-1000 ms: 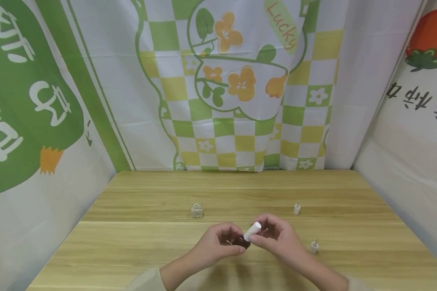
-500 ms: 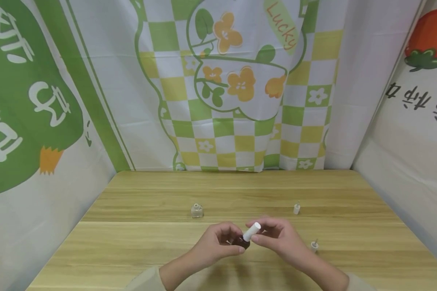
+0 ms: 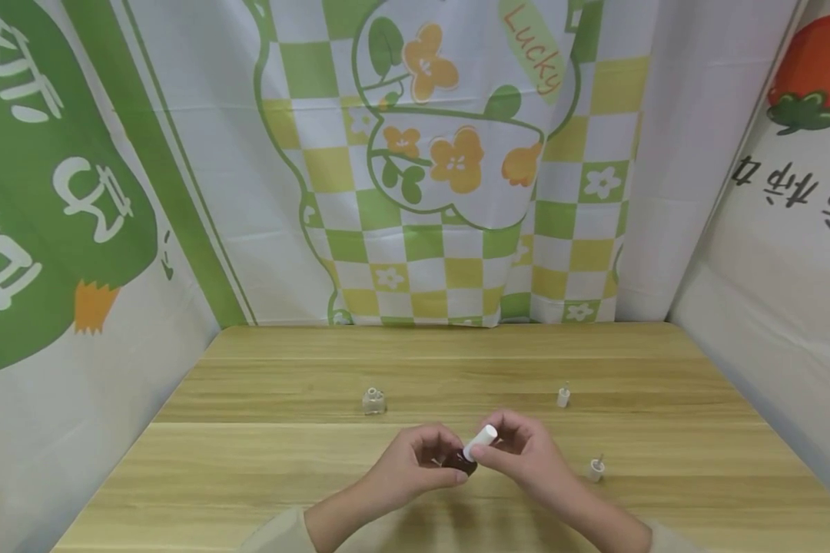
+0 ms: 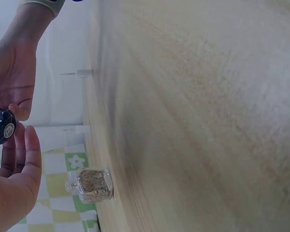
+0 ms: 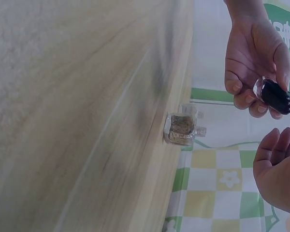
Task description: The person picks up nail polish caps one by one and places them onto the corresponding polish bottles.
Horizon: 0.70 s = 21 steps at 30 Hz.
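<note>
Above the front middle of the table, my left hand grips a dark nail polish bottle. The bottle is tilted, with its white cap pointing up and to the right. My right hand pinches that cap between thumb and fingers, and the cap sits at the bottle's neck. A round label shows on the base of the dark nail polish bottle in the left wrist view. In the right wrist view its glossy side faces the camera, while the cap is mostly cut off at the edge.
A clear uncapped nail polish bottle stands farther back on the wooden table, glittery inside in the left wrist view. Two white brush caps, one farther back and one nearer, stand brush up at the right. Printed curtains surround the table.
The right fingers shift on the white cap, reaching forward round it and then drawing back. The left hand and the dark bottle stay nearly in place.
</note>
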Each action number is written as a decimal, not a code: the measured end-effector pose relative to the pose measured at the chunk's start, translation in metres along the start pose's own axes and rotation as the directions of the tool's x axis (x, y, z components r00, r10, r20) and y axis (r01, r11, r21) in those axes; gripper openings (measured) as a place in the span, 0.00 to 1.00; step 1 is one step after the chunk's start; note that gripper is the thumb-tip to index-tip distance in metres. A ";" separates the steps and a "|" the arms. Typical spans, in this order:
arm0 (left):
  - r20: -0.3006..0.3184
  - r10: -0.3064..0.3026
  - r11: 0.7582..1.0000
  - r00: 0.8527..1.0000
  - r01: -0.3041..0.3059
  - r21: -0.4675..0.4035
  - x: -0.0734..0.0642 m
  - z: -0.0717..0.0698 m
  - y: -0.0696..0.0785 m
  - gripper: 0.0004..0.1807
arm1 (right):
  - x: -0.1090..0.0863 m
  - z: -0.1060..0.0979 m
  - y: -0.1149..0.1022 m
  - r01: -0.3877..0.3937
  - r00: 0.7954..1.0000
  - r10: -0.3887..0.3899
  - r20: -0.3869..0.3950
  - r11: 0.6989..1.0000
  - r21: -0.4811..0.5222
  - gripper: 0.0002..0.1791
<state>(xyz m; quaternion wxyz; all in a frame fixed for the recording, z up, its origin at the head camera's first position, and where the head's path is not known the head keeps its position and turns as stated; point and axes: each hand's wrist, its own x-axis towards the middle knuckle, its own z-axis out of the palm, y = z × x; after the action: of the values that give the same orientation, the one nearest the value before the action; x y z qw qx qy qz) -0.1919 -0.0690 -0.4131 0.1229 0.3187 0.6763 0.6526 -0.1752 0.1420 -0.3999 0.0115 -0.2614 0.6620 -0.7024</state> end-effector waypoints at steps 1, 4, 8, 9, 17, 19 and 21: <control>0.000 -0.004 1.000 1.000 0.004 -0.001 0.000 0.000 0.000 0.13 | 0.000 0.001 0.000 0.001 1.000 -0.001 -0.004 1.000 -0.003 0.10; 0.001 -0.016 1.000 1.000 0.016 -0.002 0.000 0.001 0.001 0.13 | 0.000 0.002 0.001 0.001 1.000 -0.001 -0.014 1.000 -0.023 0.09; -0.003 -0.018 1.000 1.000 0.018 0.001 0.000 0.000 0.000 0.13 | 0.000 0.003 0.002 -0.013 1.000 0.012 -0.018 0.999 -0.053 0.10; -0.006 -0.012 1.000 1.000 0.012 0.001 0.000 0.000 0.000 0.13 | 0.000 0.002 0.001 -0.019 1.000 0.019 -0.015 0.998 -0.059 0.11; -0.006 0.002 1.000 1.000 -0.002 -0.009 0.001 -0.002 -0.003 0.12 | 0.000 -0.009 -0.005 -0.049 0.996 0.054 0.067 0.996 -0.077 0.17; -0.006 0.007 1.000 1.000 -0.007 -0.011 0.001 -0.002 -0.003 0.12 | 0.001 -0.011 -0.006 -0.032 0.995 0.038 0.092 0.998 -0.062 0.17; -0.004 0.014 1.000 1.000 -0.014 -0.016 0.001 -0.002 -0.004 0.12 | 0.002 -0.012 -0.006 -0.015 0.993 0.020 0.113 0.999 -0.039 0.16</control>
<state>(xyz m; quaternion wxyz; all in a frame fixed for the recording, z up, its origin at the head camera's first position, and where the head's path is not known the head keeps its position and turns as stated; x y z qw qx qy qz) -0.1946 -0.0703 -0.4163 0.1194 0.3214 0.6691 0.6594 -0.1793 0.1531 -0.3939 0.0501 -0.2951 0.6758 -0.6735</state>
